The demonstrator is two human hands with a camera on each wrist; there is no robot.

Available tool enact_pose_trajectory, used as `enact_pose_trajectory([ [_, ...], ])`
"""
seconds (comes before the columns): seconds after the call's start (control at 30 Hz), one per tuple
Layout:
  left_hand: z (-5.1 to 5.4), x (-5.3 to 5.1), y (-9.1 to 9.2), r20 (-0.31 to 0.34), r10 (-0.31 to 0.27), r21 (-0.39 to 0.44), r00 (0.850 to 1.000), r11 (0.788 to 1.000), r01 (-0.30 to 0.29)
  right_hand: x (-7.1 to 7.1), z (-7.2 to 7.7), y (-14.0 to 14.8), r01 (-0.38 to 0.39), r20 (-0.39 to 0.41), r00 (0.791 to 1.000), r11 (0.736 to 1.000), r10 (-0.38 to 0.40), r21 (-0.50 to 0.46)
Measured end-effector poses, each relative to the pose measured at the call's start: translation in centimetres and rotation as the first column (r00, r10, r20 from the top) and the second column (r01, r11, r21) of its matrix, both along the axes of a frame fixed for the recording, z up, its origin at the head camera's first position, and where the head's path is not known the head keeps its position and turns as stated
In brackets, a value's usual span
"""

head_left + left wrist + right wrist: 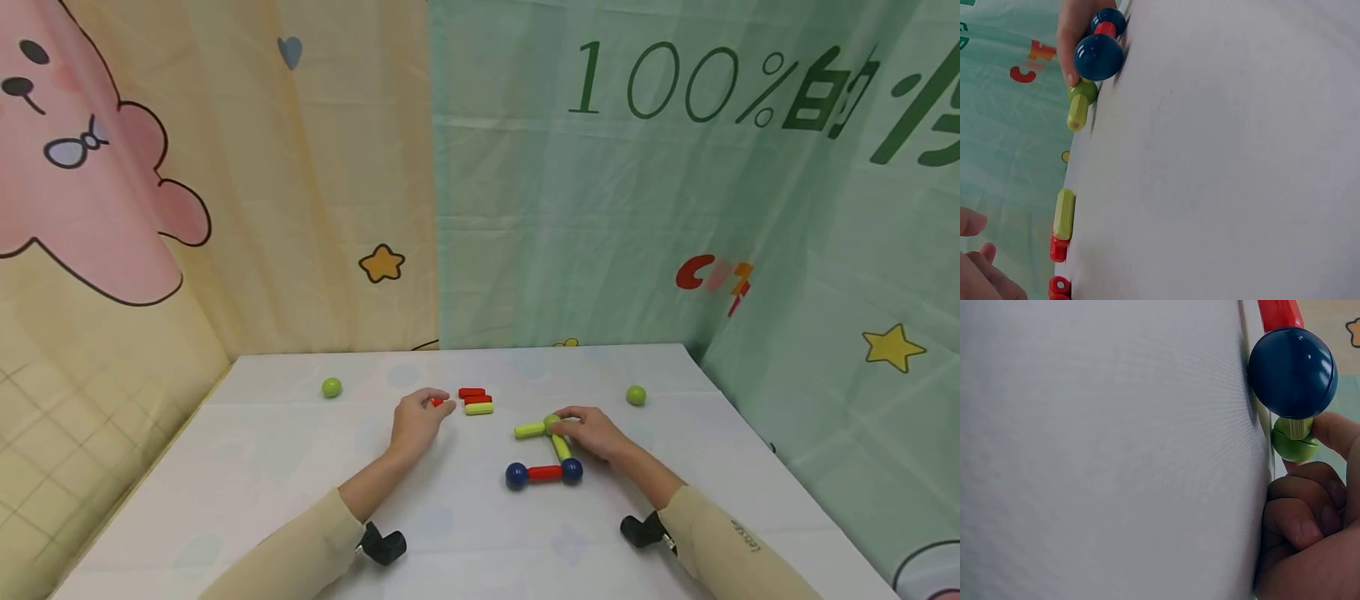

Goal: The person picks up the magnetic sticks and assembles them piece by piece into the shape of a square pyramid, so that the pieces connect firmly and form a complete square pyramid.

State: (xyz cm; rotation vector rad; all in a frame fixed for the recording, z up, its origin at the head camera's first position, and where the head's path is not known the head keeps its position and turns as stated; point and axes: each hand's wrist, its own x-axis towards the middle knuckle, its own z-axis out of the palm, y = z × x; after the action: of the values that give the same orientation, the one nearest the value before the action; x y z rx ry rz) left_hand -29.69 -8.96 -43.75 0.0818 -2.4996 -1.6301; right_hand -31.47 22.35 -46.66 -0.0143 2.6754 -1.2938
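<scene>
Bare-handed assembly of rods and balls on a white table (pixel 442 533). Nearest, a red connecting rod (pixel 544 474) lies between a left blue ball (pixel 517 476) and a right blue ball (pixel 572 471), joined to both. From the right blue ball a slanting yellow-green rod (pixel 561 448) runs farther out to a gripped green ball (pixel 552 422), from which a side yellow-green rod (pixel 529 431) points left, its outer end free. The right hand (pixel 592 433) pinches the gripped green ball between thumb and forefinger, other fingers curled. Farther left, the left hand (pixel 416 423) has thumb and fingers parted, with nothing visible in its grasp; a partly hidden red rod (pixel 437 402) shows at its fingertips, contact uncertain. Just right of it lie a loose yellow-green rod (pixel 478 409) and two red rods (pixel 472 392). Farthest stand two unattached green balls, left (pixel 332 387) and right (pixel 636 395). The step in hand appears to be steadying the structure while reaching among loose rods; the next move would call for a pinch on one rod, without disturbing its neighbours.
</scene>
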Motion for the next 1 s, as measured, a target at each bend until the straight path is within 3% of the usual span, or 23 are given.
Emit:
enact_pose_trajectory([
  [0.37, 0.1, -0.4, -4.0, 0.012, 0.130, 0.018, 0.991, 0.991, -0.130, 0.2, 0.2, 0.1, -0.009, -0.007, 1.000, 1.000, 0.009, 0.020],
  [0.73, -0.5, -1.5, -8.7, -0.029, 0.259, -0.003, 0.965, 0.966, -0.259, 0.2, 0.3, 0.1, -0.018, -0.005, 1.000, 1.000, 0.018, 0.009],
  [1.0, -0.8, -2.0, -11.3, -0.051, 0.317, -0.008, 0.947, 0.948, -0.317, 0.3, 0.3, 0.0, -0.016, -0.009, 1.000, 1.000, 0.016, 0.017],
])
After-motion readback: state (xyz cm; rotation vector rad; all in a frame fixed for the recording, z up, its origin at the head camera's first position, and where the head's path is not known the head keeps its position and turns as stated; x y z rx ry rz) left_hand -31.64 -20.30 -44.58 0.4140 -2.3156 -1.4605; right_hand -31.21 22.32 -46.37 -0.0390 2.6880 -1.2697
